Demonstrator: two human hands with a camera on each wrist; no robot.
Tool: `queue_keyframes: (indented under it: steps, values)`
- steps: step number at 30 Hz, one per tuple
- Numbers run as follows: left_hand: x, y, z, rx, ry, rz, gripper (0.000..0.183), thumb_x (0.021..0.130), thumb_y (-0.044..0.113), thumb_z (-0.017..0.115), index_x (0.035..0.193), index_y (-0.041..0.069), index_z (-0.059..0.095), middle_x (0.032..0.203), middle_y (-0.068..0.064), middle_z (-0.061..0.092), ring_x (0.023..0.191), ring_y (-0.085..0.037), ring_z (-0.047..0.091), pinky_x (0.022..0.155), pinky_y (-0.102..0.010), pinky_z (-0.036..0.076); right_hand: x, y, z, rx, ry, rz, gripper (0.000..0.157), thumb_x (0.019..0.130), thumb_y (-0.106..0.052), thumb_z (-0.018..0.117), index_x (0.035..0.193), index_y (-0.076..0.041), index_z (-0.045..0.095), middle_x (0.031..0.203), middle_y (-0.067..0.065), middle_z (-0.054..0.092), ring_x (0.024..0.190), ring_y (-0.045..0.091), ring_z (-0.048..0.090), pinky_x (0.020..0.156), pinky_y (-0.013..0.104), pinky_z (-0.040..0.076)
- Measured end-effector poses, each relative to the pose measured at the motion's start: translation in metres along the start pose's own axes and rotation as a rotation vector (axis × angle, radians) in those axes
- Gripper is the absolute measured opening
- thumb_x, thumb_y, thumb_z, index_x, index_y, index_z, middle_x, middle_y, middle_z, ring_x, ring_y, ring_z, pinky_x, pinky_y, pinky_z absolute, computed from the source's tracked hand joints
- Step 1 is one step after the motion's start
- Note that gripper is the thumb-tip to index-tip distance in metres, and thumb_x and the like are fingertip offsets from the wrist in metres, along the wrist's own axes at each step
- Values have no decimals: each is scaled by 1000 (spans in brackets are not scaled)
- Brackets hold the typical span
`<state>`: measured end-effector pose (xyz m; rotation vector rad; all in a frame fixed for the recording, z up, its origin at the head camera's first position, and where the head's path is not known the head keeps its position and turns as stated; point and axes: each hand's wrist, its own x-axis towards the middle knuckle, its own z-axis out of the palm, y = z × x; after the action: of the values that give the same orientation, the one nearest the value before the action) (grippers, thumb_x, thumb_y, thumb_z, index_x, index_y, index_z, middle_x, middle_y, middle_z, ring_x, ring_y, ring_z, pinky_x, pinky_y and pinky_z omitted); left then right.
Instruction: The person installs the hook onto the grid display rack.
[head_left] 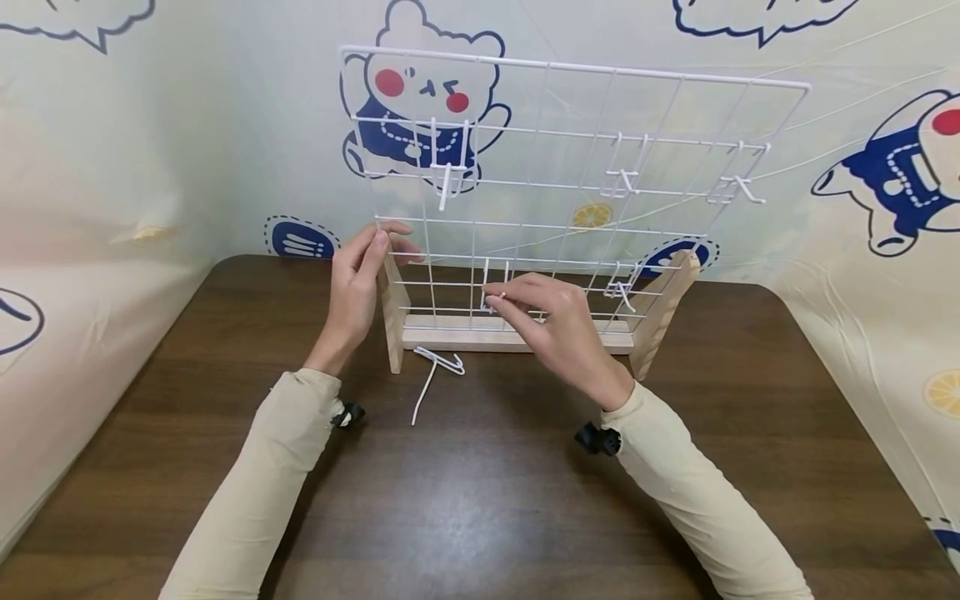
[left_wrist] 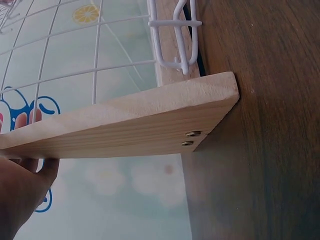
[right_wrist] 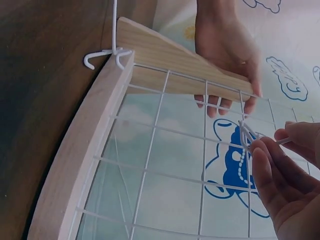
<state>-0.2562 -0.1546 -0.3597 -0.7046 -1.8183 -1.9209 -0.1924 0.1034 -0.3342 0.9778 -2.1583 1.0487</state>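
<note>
A white wire grid panel [head_left: 570,67] stands in a wooden base. My left hand [head_left: 356,279] grips the upper end of the left wooden side piece [left_wrist: 150,120], thumb in front and fingers behind. Low on the grid, my right hand [head_left: 555,325] pinches the prong of a white wire hook [right_wrist: 245,131], whose back frame lies against the grid wires. On the table by the left foot of the stand lies a loose white hook [head_left: 435,358], prong pointing toward me.
Other white hooks hang on the grid: one upper left [head_left: 448,171], two upper right and one lower right [head_left: 619,290]. The right wooden side piece [head_left: 663,317] and base bar [head_left: 450,337] rest on the brown table [head_left: 480,500]. A patterned cloth [head_left: 247,125] rises behind.
</note>
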Motion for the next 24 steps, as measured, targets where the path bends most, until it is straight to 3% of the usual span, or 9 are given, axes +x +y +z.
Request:
queue_keyframes:
  steps: [5,10,15,24]
  values:
    - [-1,0,1,10,7,7,33,107,15,42,115,-9,64,98,-28,66,89,-34,70,91,-43,53,4,2,1,-12,4,-11,15,94,-11,69,106,-6,78,96,3,75,75,8,65,69,26,52]
    - [-1,0,2,33,13,6,32,107,16,42,115,-5,65,96,-27,67,88,-34,70,91,-43,52,6,4,1,-19,29,-23,15,93,-9,70,105,-5,77,93,3,74,71,8,63,66,28,52]
    - [-1,0,2,28,13,21,32,107,14,42,115,-7,64,95,-28,67,86,-32,71,91,-40,53,9,6,3,-14,49,-17,16,92,-8,71,106,-3,77,96,6,75,76,11,67,67,29,54]
    - [-2,-2,2,18,13,25,30,107,13,41,114,0,67,96,-30,65,86,-33,71,91,-43,52,7,11,7,-18,51,12,16,93,-8,71,106,-3,77,98,7,75,82,11,69,70,29,55]
